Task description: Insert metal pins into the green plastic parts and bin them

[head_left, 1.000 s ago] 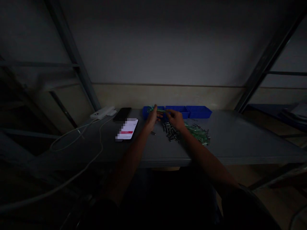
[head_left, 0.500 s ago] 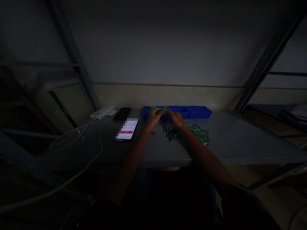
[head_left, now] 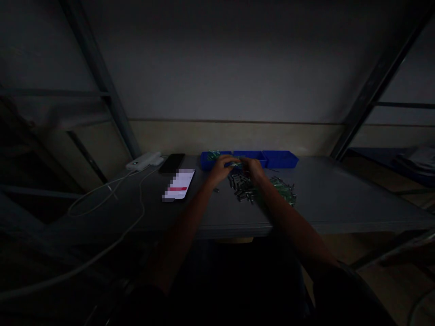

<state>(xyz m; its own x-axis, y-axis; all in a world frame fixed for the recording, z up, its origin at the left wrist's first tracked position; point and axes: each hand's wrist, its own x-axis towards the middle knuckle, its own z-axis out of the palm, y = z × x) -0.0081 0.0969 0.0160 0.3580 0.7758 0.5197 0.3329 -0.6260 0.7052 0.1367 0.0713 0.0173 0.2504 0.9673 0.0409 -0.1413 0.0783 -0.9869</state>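
Observation:
The scene is dim. My left hand (head_left: pixel 220 166) and my right hand (head_left: pixel 252 168) meet over the grey table (head_left: pixel 326 199), fingers pinched together on a small green part (head_left: pixel 237 163) held between them. Just below them lies a pile of small dark metal cylinders (head_left: pixel 242 186). To the right of that lies a heap of green parts (head_left: pixel 283 188). Behind the hands stands a row of blue trays (head_left: pixel 282 159); the leftmost tray (head_left: pixel 207 158) holds some green parts.
A lit phone (head_left: pixel 179 183) lies left of the hands, with a dark phone (head_left: pixel 172 162) and a white charger block (head_left: pixel 143 160) behind it. White cables (head_left: pixel 112 199) trail off the table's left side. Metal shelf frames stand at both sides.
My left hand has drawn back from the left blue tray toward my right hand, and its fingers have closed. Both hands now meet on the green part.

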